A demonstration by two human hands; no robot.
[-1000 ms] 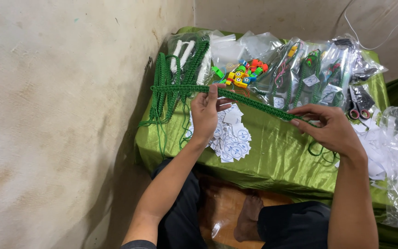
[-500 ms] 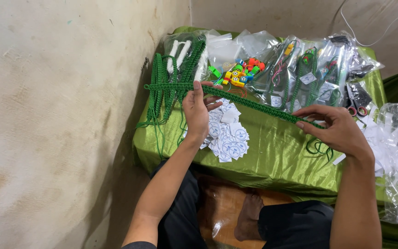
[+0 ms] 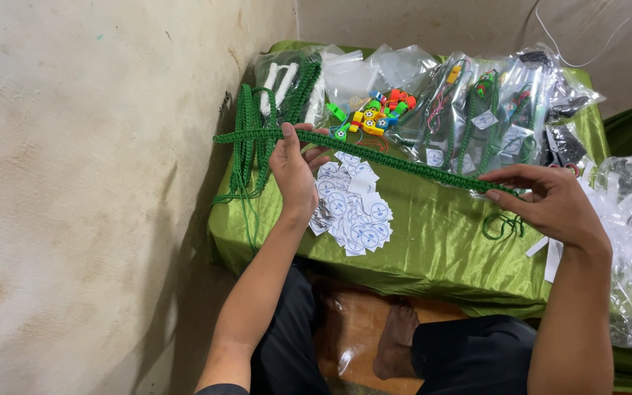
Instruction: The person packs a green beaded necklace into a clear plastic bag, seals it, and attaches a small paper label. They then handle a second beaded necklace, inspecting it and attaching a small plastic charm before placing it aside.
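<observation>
While the left hand (image 3: 295, 172) pinches one stretch of a green braided cord (image 3: 396, 162) between thumb and fingers, the right hand (image 3: 550, 205) closes its fingertips on the far end, so the cord runs taut and slightly slanted above the worktop (image 3: 433, 241). Its weave is knotted and ribbed, flat like a strap, and a thin loose green string (image 3: 505, 223) curls below the right hand. Shiny, creased green satin cloth covers the worktop. More green braided cords (image 3: 246, 143) hang in a bundle over the left edge, close to a rough, stained plaster wall (image 3: 89, 183). Just under the left hand lies a heap of small white paper tags (image 3: 356, 212) with round blue prints. Behind it sit small bright plastic whistles (image 3: 378, 113) in orange, yellow and green, and crinkled clear bags (image 3: 477, 110) holding further cords. Other clear bags (image 3: 630, 241) pile at the right
</observation>
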